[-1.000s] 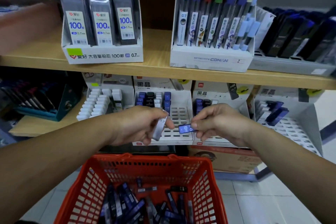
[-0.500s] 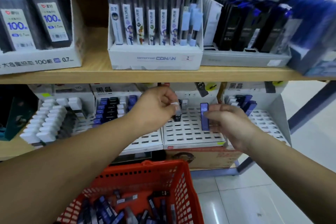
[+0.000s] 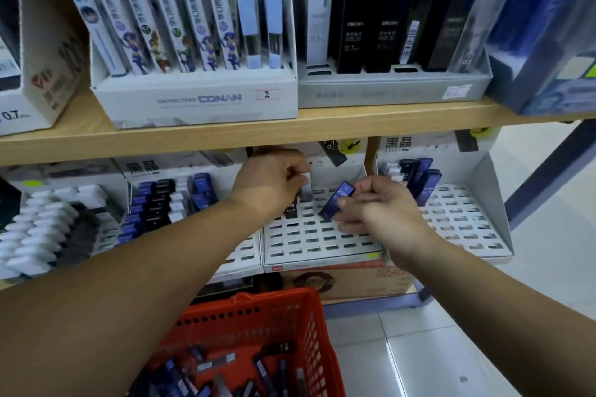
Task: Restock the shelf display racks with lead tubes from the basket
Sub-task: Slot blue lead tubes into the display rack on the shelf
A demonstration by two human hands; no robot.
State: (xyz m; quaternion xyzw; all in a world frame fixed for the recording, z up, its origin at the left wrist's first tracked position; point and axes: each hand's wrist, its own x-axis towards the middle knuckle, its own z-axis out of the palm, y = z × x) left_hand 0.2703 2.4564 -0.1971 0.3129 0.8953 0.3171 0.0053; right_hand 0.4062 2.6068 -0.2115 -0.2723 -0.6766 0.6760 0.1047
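Observation:
My left hand (image 3: pixel 274 177) pinches a white-capped lead tube (image 3: pixel 305 188) upright over the back row of a white slotted rack (image 3: pixel 319 238) on the lower shelf. A black tube (image 3: pixel 290 208) stands in the rack just below that hand. My right hand (image 3: pixel 375 203) pinches a blue lead tube (image 3: pixel 337 200), tilted, with its lower end touching the rack. The red basket (image 3: pixel 274 325) sits below with several blue and black tubes (image 3: pixel 200 374) lying in it.
A rack to the left (image 3: pixel 161 200) holds several blue, black and white tubes. The rack to the right (image 3: pixel 458 222) has a few blue tubes at its back. The wooden upper shelf (image 3: pixel 290 129) carries pen and lead boxes. White tiled floor lies at right.
Both hands have moved further into the middle rack. The blue tube went from upright to tilted with its lower end on the slots. The view has moved closer to the shelf.

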